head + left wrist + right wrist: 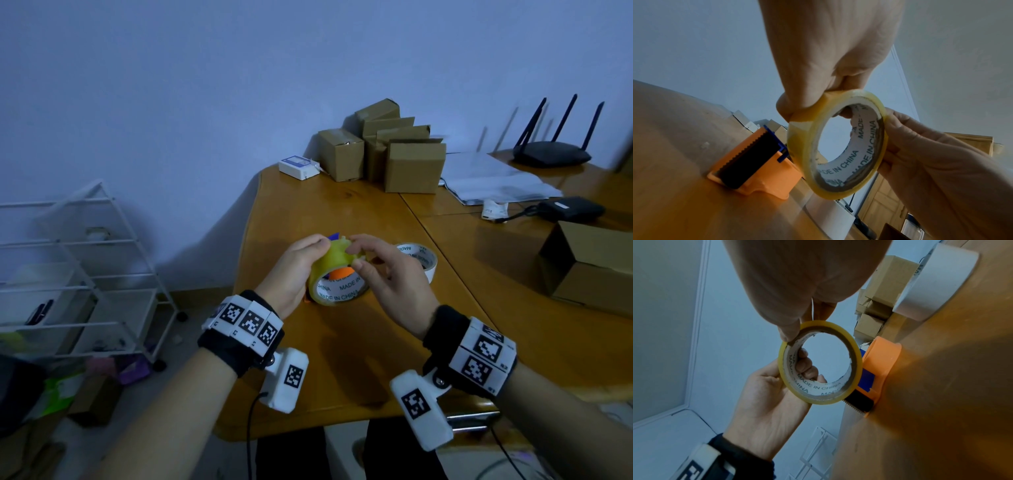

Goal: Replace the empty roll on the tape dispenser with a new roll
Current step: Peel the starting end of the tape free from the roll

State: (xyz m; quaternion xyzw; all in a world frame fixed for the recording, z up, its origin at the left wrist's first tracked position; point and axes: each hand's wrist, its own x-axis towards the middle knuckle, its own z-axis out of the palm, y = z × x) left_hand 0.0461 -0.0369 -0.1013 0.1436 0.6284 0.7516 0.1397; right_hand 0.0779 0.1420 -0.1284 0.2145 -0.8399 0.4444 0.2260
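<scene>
Both hands hold a yellow roll of clear tape [329, 270] with a white "MADE IN CHINA" core above the wooden table [359, 359]. My left hand [318, 253] grips it with fingers through the core [805, 365] and the thumb outside. At the roll's upper edge [858, 363], my right hand [356, 255] pinches it with thumb and fingertips. The orange tape dispenser [772, 175], with a black toothed blade and blue parts, stands on the table just behind the roll [797, 146]; its spindle is hidden. An empty white roll [419, 258] lies to the right.
Several cardboard boxes [394, 154] and a small white device [298, 168] stand at the table's back. Papers [496, 181], a black router [551, 154] and an open box [589, 263] are on the right. A white wire rack [78, 267] stands on the floor left.
</scene>
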